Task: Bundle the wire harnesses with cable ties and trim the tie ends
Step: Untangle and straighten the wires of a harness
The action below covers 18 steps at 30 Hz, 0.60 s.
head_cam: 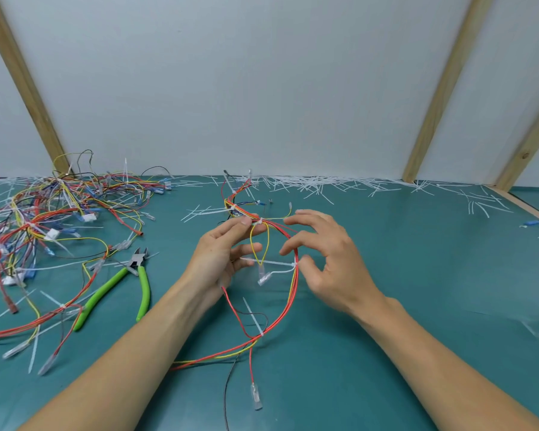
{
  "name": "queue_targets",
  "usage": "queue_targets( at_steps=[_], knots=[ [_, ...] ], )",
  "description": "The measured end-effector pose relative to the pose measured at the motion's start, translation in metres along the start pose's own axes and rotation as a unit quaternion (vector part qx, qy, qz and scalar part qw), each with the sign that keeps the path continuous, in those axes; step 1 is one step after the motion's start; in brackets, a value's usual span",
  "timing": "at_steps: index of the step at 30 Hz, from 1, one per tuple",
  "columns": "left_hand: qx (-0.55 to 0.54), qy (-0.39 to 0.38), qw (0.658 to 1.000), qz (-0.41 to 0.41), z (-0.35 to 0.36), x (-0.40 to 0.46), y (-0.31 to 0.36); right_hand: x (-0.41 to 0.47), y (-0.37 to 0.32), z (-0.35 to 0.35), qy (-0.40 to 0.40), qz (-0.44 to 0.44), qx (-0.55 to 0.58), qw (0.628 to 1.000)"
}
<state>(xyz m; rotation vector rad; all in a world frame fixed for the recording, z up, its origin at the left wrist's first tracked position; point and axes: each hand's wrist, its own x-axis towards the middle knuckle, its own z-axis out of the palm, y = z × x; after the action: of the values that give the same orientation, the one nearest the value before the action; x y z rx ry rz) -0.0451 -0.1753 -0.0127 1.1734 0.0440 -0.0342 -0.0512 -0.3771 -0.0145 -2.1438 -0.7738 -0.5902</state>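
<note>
Left hand [223, 256] pinching the wire harness [276, 293] at its upper bend, fingertips closed on the red and yellow strands beside a small white cable tie [260, 221]. Right hand [325, 259] just right of the same bundle, fingers spread and loosely bent, gripping nothing; whether the thumb touches the wires cannot be told. Between the two hands, a second tie [273, 262] cinched on the red strands, its long tail sticking out leftward, untrimmed. Lower down, a third tie [255, 320] around the bundle, tail also uncut. Harness held in the middle of the table, curving down toward the near edge, a clear-sleeved terminal [256, 398] at the end of one red wire lying on the surface.

Green-handled cutters [123, 283] lying on the table left of the left forearm, apart from both hands. Farther left, a tangled pile of harnesses [53, 219], many colours, ties poking out.

Teal table top [417, 275], matte. Loose white tie pieces [324, 183] scattered thickly along its far edge. Behind, a pale grey wall [262, 73] crossed by slanting bare wooden battens [439, 88].
</note>
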Motion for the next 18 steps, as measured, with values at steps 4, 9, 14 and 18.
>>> queue_targets(
  at_steps=[4,9,14,18],
  knots=[
    [-0.113,0.035,0.992,-0.042,-0.002,0.005,0.005,0.0,-0.004,0.002,-0.023,-0.027,-0.036,0.999],
    [-0.193,0.025,0.978,-0.077,-0.007,0.006,0.007,0.0,-0.005,0.013,0.089,0.043,-0.101,0.99],
    [-0.157,0.012,0.986,-0.062,-0.005,0.006,0.003,-0.001,0.002,0.008,0.096,0.13,-0.142,0.977],
    [-0.149,0.004,0.987,-0.054,-0.006,0.006,0.003,-0.002,0.008,0.006,-0.005,0.188,-0.141,0.972]
  ],
)
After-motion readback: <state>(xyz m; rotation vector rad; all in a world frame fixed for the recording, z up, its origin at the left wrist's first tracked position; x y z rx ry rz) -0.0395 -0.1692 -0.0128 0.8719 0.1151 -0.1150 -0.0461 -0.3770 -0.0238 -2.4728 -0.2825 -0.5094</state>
